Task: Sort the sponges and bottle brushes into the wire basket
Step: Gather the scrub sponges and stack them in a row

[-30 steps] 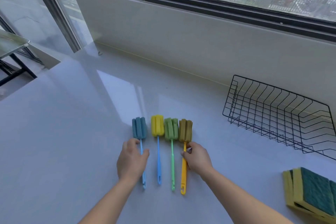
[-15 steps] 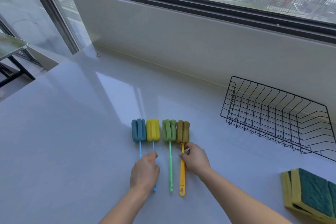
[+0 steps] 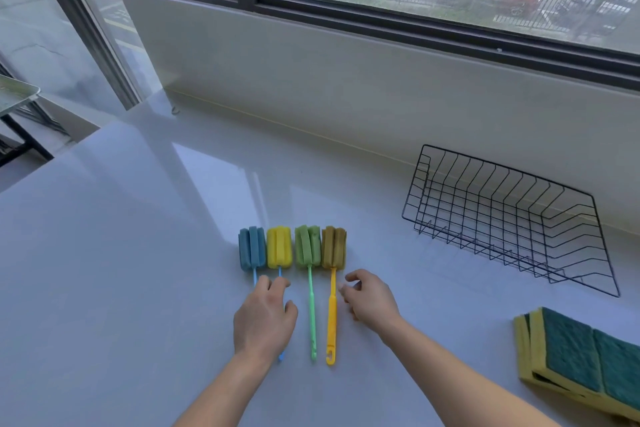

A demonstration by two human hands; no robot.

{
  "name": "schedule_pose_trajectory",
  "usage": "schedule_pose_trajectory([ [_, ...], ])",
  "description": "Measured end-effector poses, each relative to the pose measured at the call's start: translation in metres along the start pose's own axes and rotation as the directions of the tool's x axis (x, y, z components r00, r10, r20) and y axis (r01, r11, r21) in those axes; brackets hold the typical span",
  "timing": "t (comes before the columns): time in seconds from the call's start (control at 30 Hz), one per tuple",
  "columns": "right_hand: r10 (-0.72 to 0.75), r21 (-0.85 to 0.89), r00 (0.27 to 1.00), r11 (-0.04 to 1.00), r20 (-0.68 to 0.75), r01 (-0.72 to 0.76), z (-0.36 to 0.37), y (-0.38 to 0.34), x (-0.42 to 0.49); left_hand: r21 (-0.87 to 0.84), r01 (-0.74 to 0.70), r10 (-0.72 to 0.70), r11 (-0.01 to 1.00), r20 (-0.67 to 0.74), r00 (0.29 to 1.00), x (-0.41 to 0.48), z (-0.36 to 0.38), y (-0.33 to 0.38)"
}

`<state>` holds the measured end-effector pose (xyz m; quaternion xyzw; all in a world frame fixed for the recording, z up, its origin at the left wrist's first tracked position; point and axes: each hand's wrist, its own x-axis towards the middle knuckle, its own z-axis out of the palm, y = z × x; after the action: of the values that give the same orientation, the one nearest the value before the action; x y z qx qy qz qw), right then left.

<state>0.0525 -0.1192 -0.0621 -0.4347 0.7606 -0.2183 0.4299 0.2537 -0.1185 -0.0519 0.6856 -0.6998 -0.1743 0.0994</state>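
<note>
Right hand (image 3: 372,302) has come off the orange handle and now sits just beside it, fingers loosely curled, holding nothing. Left hand (image 3: 263,319) lies palm-down over two light-blue handles, fingers bent; grip cannot be told. On the glossy white worktop (image 3: 138,253), L to R, heads twd the window: blue foam-headed brush (image 3: 252,248), yellow foam-headed brush (image 3: 279,247), green foam-headed brush (image 3: 307,246), brown foam-headed brush (image 3: 333,248); black wire basket (image 3: 505,170) well apart at R rear, yellow-and-green scouring sponges (image 3: 581,357) at front R.
</note>
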Motion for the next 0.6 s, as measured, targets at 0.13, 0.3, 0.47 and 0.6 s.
schedule_pose_trajectory([
  [0.13, -0.042, -0.018, 0.999, 0.999, -0.01, 0.042, -0.02, 0.005, -0.012, -0.019, -0.086, 0.086, 0.996, 0.008, 0.996, -0.002, -0.004, 0.02],
  [0.3, -0.144, -0.152, 0.989, 0.979, -0.04, 0.137, -0.058, 0.009, -0.033, 0.008, -0.23, 0.23, 0.973, 0.033, 0.973, -0.01, -0.004, 0.066],
  [0.47, -0.244, -0.335, 0.965, 0.921, -0.093, 0.201, -0.104, 0.017, -0.059, 0.045, -0.34, 0.336, 0.939, 0.086, 0.938, -0.023, 0.003, 0.118],
  [0.6, -0.326, -0.38, 0.929, 0.893, -0.176, 0.241, -0.146, 0.031, -0.086, 0.023, -0.43, 0.427, 0.902, 0.089, 0.9, -0.033, 0.013, 0.16],
])
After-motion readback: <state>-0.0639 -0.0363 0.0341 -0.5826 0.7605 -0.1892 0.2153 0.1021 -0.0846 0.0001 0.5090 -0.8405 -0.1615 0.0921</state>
